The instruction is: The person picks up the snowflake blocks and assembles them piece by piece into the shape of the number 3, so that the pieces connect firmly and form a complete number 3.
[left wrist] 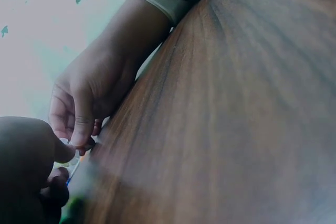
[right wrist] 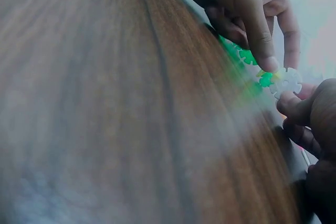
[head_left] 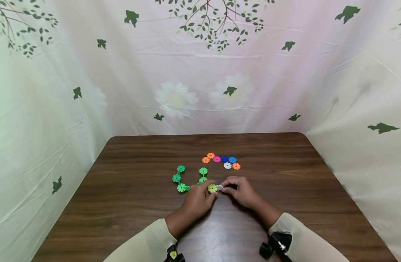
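Observation:
My left hand [head_left: 198,199] pinches a yellow-green notched disc [head_left: 212,188] between thumb and fingers. Edge to edge with it is a white notched disc [head_left: 219,187], which the thumb and fingertips of my right hand [head_left: 242,191] grip. In the right wrist view the white disc [right wrist: 287,81] stands upright between the two hands. A chain of linked green discs [head_left: 176,178] curves behind the left hand, which hides part of it; whether it joins the yellow-green disc cannot be told. The left wrist view shows both hands close together, with the discs mostly covered.
Beyond the hands lie loose discs: two orange ones [head_left: 206,159], a pink one [head_left: 217,159], a dark blue one [head_left: 225,159], a lighter blue one [head_left: 232,159], a white one [head_left: 227,166] and another orange one [head_left: 236,166]. The brown wooden table [head_left: 128,218] meets a patterned curtain [head_left: 194,80].

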Motion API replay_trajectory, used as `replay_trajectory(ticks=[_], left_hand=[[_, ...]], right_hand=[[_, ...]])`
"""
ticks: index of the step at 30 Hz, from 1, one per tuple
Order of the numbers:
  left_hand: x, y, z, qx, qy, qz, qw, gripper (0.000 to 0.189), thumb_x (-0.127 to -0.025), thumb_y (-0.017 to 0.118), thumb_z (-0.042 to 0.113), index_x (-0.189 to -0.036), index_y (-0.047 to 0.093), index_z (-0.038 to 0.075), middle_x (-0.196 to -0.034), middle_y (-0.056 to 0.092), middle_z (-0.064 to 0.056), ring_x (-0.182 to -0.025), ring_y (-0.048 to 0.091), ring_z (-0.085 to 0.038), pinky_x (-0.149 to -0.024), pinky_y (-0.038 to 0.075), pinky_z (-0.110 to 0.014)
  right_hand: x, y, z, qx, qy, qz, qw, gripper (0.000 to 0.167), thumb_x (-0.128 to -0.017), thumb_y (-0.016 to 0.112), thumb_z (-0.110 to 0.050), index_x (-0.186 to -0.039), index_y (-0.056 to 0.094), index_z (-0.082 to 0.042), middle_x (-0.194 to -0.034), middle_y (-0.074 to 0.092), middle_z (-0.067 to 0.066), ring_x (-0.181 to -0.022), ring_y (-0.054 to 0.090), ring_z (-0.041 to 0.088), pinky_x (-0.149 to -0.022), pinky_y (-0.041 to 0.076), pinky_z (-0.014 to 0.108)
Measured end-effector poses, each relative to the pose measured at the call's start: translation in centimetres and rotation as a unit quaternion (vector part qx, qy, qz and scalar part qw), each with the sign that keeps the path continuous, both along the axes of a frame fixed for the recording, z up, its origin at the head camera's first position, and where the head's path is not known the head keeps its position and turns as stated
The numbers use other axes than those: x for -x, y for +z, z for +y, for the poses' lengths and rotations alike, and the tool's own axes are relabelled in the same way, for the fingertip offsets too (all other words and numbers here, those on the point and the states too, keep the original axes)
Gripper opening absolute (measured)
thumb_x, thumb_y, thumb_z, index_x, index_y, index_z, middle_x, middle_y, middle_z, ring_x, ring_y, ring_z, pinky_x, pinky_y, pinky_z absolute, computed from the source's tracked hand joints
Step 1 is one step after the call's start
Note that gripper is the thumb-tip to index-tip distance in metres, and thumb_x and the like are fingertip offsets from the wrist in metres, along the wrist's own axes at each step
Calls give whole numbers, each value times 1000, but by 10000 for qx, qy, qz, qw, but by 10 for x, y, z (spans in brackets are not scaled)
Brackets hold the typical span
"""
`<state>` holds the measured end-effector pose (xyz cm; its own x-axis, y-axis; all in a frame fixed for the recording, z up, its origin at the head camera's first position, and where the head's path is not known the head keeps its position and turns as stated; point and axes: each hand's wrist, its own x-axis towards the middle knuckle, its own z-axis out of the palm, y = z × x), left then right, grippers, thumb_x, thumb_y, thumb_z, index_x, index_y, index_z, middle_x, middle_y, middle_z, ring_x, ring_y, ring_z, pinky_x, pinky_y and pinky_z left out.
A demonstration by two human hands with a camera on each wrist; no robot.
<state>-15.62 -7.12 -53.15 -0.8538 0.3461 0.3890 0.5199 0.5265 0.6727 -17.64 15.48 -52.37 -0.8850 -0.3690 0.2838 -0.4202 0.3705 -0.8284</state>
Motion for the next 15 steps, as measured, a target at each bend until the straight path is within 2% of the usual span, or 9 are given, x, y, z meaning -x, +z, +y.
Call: replay_trajectory(ticks=[3,5,7,11,15], left_hand=[[-3,7,0,36,-7,498,9988,37,-95,86,14,-128,75,1,-63,56,6,-56,42,5,-50,37,-15],[-5,11,1,56,-11,810,9967,35,-93,88,12,-124,77,0,-73,61,-1,-59,45,0,-53,40,-15],[-6,13,2,47,-25,897,9960,35,-91,88,9,-124,77,0,-88,65,-8,-63,50,-4,-58,42,-15],[-6,15,4,-94,-201,638,9977,37,-92,86,4,-127,75,0,-114,70,-14,-65,56,-4,-61,49,-14],[-5,15,5,-239,-346,343,9985,36,-93,85,2,-128,75,0,-121,73,-15,-64,51,3,-60,50,-15]], right_hand=[[0,1,0,-101,-43,-27,9999,12,-92,85,0,-98,85,-11,-97,82,4,-92,72,6,-85,59,23],[0,2,-1,-159,-86,-84,9998,11,-91,86,-1,-96,84,-11,-94,82,2,-90,70,5,-83,58,23],[0,2,0,-206,-107,-139,9996,10,-91,87,-2,-94,83,-11,-92,80,1,-87,67,4,-81,56,22],[0,4,2,-266,21,-207,9994,11,-90,87,-2,-90,80,-11,-89,77,2,-84,64,4,-79,55,23],[4,4,5,-218,199,-301,9991,14,-90,85,3,-93,81,-10,-93,79,6,-88,67,8,-82,56,24]])
